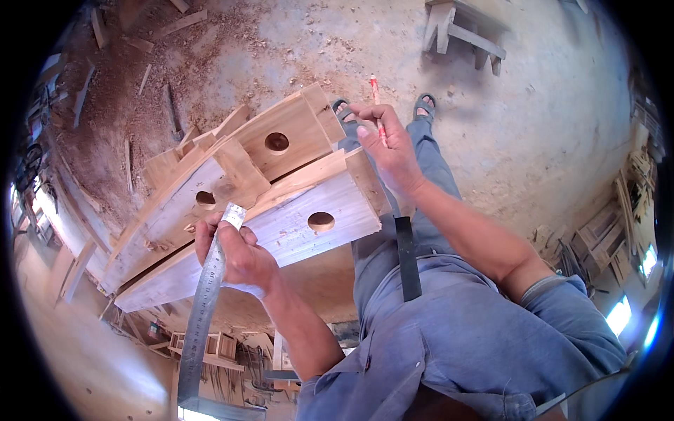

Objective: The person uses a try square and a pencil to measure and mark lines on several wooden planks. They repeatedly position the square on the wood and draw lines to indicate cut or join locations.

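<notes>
My left hand point(242, 254) is closed around a steel ruler point(199, 319) near its upper end, and the rest of the ruler slants down past the wood. Beneath that hand lies a pale wooden plank point(281, 242) with a round hole. Beside it, across a dark gap, a second plank point(302, 126) also has a round hole, with a short wooden block point(242, 168) lying against it. My right hand point(393, 151) pinches a red and white pencil point(374, 91), just off the planks' right ends.
A small wooden bench point(467, 31) stands at the far right. Wood shavings and offcuts point(182, 24) cover the floor at the far left. Stacked timber point(607, 238) leans along the right side. A dark flat strip point(407, 259) lies against my clothes at the waist.
</notes>
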### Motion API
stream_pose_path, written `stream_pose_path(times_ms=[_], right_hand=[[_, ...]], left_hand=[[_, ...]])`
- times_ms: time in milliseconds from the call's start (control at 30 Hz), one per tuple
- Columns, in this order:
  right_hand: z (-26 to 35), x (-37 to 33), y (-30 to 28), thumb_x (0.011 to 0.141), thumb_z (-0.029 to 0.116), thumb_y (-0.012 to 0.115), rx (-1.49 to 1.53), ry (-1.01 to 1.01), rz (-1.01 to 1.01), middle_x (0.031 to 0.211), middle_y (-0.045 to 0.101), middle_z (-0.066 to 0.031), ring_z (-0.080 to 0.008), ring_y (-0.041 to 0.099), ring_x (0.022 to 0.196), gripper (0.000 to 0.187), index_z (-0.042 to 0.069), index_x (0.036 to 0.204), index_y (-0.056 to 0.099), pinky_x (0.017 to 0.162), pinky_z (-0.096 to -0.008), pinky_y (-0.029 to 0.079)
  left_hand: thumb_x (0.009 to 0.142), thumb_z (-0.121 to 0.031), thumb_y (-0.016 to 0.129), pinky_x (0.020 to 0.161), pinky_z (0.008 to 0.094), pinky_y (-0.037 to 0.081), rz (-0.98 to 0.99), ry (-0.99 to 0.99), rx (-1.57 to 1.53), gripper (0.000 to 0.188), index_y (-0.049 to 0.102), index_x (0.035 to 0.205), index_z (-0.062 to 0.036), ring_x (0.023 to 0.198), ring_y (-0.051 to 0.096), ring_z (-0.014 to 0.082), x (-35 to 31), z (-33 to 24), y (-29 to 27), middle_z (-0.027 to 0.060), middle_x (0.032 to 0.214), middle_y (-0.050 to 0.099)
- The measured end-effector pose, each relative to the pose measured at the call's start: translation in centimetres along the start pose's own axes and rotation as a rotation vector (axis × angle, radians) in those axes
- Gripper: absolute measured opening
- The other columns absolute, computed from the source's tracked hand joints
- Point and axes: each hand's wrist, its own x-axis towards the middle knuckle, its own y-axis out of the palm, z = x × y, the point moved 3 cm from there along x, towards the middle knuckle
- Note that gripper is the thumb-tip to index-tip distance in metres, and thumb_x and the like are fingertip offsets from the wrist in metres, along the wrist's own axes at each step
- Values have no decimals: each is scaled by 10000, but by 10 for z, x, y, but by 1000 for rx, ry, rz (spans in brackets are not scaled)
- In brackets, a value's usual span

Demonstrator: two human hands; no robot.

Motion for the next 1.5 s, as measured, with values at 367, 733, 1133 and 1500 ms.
stream_pose_path(times_ms=[367, 733, 1133, 1500], right_hand=[[-13, -11, 14, 942, 221, 614, 110, -60, -135, 1408, 443, -197, -261, 414, 1315, 428, 6, 1243, 398, 1107, -349, 306], [2, -26, 57, 804, 182, 703, -101, -316, -118, 1422, 449, -215, -386, 423, 1341, 556, 32, 1261, 426, 1089, -441, 370], [-61, -21, -87, 804, 68, 659, -7, 54, -124, 1124, 654, -170, -289, 642, 1069, 364, 6, 1152, 570, 924, -345, 499], [-78, -11, -104, 1003, 313, 515, 556, 168, 249, 974, 681, -100, -120, 568, 804, 403, -21, 1216, 588, 740, -265, 471]], left_hand=[[841, 72, 496, 433, 206, 353, -48, -70, 7, 403, 435, 1239, 76, 531, 423, 92, -3, 5, 17, 178, 965, 625], [872, 42, 517, 454, 215, 385, 104, 57, 221, 405, 449, 1271, 54, 584, 482, 103, -47, -24, 99, 154, 1004, 622], [848, 49, 560, 744, 295, 505, 171, 106, 352, 297, 556, 1142, 88, 819, 594, 175, -75, 88, 151, 109, 947, 629], [840, 45, 562, 730, 289, 513, 143, 233, 553, 317, 569, 1154, 83, 798, 606, 162, -56, 106, 153, 119, 955, 640]])
